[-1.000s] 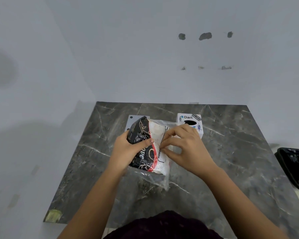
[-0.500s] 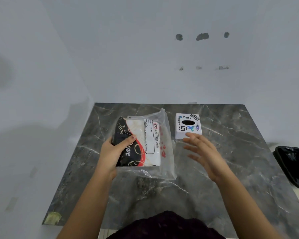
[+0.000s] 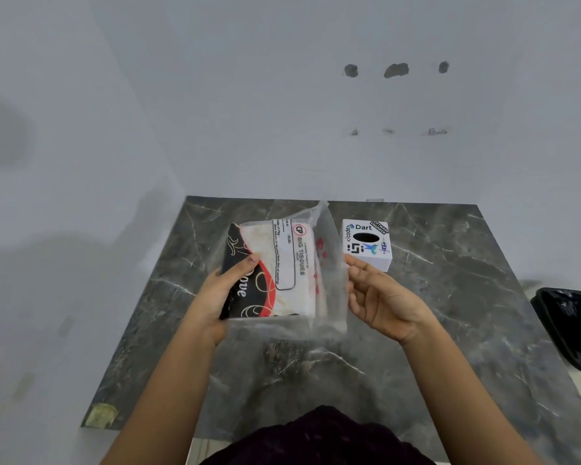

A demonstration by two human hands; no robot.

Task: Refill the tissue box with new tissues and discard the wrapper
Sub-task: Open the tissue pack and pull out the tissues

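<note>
Head view: the left hand [image 3: 223, 293] clamps the tissue pack [image 3: 272, 273] by its 9 o'clock edge, thumb on top, holding it above the table [image 3: 450, 297], while the right hand [image 3: 379, 300] is spread at the wrapper [image 3: 331, 263]'s loose clear flap at 3 o'clock; whether it touches, I cannot tell. The box [image 3: 366, 245] stands just beyond, toward 1 o'clock, and the bin [image 3: 571, 327] sits well off at 3 o'clock. A hard tug on that slack film could likely knock the box or tear the tissues.
</note>
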